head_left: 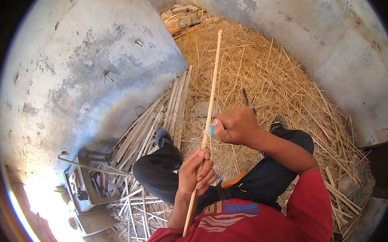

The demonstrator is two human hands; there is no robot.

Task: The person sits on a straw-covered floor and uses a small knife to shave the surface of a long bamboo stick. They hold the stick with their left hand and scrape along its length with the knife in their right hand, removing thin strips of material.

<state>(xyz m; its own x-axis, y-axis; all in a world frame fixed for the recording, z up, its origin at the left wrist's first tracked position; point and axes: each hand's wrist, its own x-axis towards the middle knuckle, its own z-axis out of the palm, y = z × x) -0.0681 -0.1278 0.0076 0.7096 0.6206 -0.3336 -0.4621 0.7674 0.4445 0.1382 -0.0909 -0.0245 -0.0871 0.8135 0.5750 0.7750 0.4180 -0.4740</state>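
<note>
A long pale strip of split bamboo or wood (213,78) runs from my lap up and away, slanting slightly right. My left hand (196,172) is closed around its lower part, with the tail end passing beneath my wrist. My right hand (238,126) is a fist just right of the strip. A blue piece (211,130) shows by its thumb, against the strip. Another bit of blue and a dark narrow blade-like part (245,97) show at the fist's far side. It looks like a knife, mostly hidden by my fingers. Thin shavings hang beside the strip.
Straw-like shavings (265,76) cover the floor ahead. Long split strips (173,107) lie along the left wall, with loose pieces (138,209) nearer me. An open box of odds and ends (85,181) stands at the left. Pale plastered walls (318,44) enclose the space. My legs are bent before me.
</note>
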